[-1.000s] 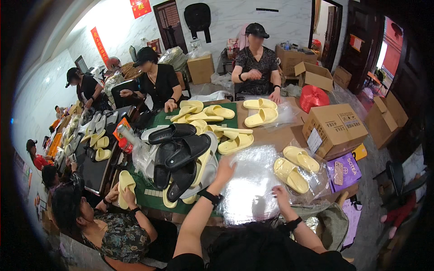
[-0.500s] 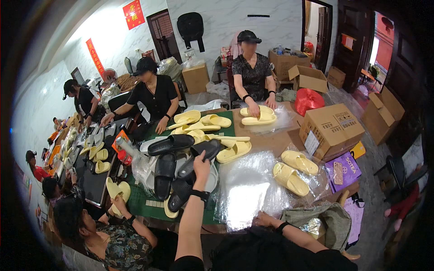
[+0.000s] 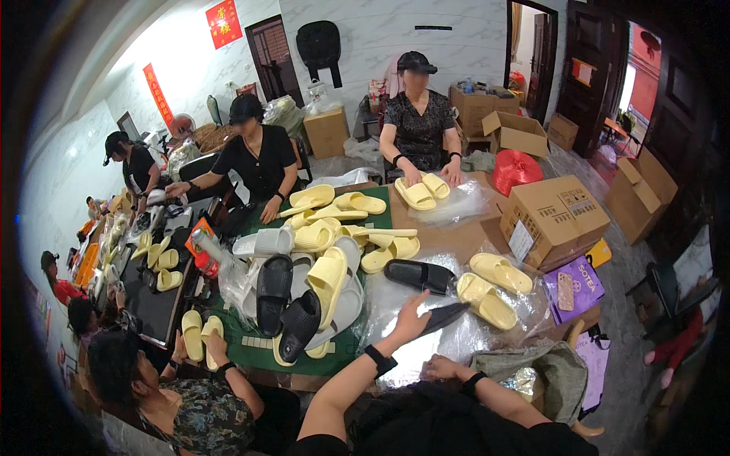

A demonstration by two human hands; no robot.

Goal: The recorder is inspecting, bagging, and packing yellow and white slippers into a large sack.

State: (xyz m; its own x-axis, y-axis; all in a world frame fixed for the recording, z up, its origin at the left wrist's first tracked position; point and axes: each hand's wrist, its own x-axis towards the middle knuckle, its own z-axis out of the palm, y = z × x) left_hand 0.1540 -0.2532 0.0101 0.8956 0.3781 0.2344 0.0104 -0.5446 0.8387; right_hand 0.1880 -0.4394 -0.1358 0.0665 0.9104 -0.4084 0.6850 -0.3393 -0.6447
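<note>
My left hand (image 3: 411,318) is closed on a black slipper (image 3: 447,316), seen edge-on and slightly blurred above the clear plastic bags (image 3: 391,334). Just beyond it, a second black slipper (image 3: 420,275) lies on those bags. My right hand (image 3: 439,368) is at the near edge of the bags, its fingers curled on the plastic. To the left is a mixed pile with a black slipper (image 3: 274,292), another black slipper (image 3: 301,327), a yellow slipper (image 3: 327,285) and a grey slipper (image 3: 262,242). A pair of yellow slippers (image 3: 488,300) rests on plastic to the right.
Across the table a person (image 3: 417,125) handles yellow slippers (image 3: 418,191). At left, another person holds two yellow slippers (image 3: 202,337). A cardboard box (image 3: 555,220) and a purple package (image 3: 576,285) stand at right, a woven sack (image 3: 532,353) near my right forearm.
My left hand has moved right from the pile with a black slipper. Another black slipper now lies on the bags. My right hand has barely moved. The person at left now holds two slippers side by side.
</note>
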